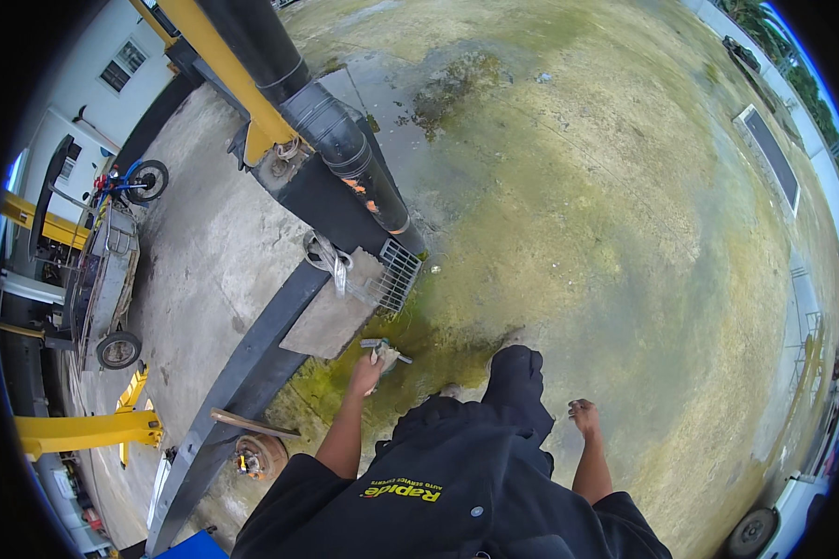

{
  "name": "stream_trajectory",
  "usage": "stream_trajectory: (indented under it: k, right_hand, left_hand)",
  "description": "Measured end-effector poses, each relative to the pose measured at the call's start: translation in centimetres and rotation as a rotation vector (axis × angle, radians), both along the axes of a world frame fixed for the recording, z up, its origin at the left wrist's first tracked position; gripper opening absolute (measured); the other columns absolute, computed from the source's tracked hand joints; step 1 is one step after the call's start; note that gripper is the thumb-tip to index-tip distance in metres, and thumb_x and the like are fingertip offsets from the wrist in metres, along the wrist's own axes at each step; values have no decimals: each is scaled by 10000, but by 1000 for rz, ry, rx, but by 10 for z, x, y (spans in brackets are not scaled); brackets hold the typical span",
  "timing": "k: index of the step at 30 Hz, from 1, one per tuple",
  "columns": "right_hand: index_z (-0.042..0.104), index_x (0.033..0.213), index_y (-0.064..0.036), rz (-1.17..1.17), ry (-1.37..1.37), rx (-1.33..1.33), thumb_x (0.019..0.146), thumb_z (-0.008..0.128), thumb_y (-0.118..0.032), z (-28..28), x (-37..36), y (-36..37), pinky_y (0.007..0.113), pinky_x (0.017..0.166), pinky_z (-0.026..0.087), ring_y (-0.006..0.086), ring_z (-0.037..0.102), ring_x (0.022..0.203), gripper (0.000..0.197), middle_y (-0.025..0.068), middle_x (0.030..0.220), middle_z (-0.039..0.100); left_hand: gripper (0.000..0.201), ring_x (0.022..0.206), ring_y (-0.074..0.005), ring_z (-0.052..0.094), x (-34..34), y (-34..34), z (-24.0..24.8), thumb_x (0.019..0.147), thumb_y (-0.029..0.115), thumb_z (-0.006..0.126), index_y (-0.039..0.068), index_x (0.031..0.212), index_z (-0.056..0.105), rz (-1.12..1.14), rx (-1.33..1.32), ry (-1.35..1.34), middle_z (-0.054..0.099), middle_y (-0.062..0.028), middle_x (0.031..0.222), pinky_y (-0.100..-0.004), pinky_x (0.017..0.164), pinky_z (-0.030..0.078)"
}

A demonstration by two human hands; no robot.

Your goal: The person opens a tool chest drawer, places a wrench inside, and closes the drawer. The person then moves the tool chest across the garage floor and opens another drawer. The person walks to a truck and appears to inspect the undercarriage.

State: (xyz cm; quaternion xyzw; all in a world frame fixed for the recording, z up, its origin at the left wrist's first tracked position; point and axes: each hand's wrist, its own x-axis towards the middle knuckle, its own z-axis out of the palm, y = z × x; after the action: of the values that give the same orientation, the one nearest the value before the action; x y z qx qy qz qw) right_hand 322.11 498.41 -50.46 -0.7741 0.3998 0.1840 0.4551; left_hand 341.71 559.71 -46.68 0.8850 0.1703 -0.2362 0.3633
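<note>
Low in front of me, my left hand (366, 374) is closed around a small grey metal tool (373, 344) and a crumpled whitish rag (385, 354). The tool's exact kind is too small to make out. They are above wet, mossy concrete, just beyond the corner of a flat concrete slab (331, 321). Out to my right side, my right hand (584, 415) hangs over the ground with its fingers loosely curled and apart. I see nothing held in it.
A metal drain grate (400, 276) lies beside the slab, near a black pipe (345, 154) and a yellow post (238, 70). A dark kerb (224, 391) curves along my left, with a round container (261, 456) and a wooden stick (252, 424). Farther left stands a motorcycle (132, 183).
</note>
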Motion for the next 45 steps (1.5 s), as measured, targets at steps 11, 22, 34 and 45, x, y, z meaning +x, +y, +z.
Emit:
stream_trajectory:
  k: [11, 22, 34, 45]
  right_hand:
    - [731, 1133, 4, 384, 311, 268, 956, 607, -205, -25, 228, -260, 410, 605, 560, 277, 703, 656, 301, 170, 821, 747]
    - [705, 1127, -36, 230, -286, 95, 1086, 554, -255, -16, 857, -540, 263, 513, 410, 103, 609, 627, 270, 36, 803, 681]
    - [726, 1069, 31, 13, 174, 171, 974, 576, -184, 2, 997, -779, 309, 519, 498, 210, 698, 663, 279, 147, 834, 731]
    - [806, 908, -104, 167, 288, -132, 876, 681, -315, -75, 1215, -1107, 420, 766, 625, 266, 773, 874, 248, 107, 924, 799]
  left_hand:
    - [517, 1179, -489, 648, 309, -249, 35, 1013, 383, 620, 17, 1378, 628, 55, 170, -144, 696, -302, 1248, -516, 1015, 501]
    - [425, 1163, -409, 705, 296, -503, -17, 893, 316, 651, 65, 1218, 761, 30, 5, 738, 739, -230, 1240, -494, 968, 549]
    - [371, 1111, -477, 677, 998, -783, 20, 922, 244, 619, 13, 1206, 676, 42, -18, -50, 719, -286, 1157, -528, 942, 535]
    - [435, 1068, -386, 738, 1407, -1128, 53, 861, 43, 568, -6, 1277, 685, -91, -26, 5, 765, -237, 1117, -449, 915, 552]
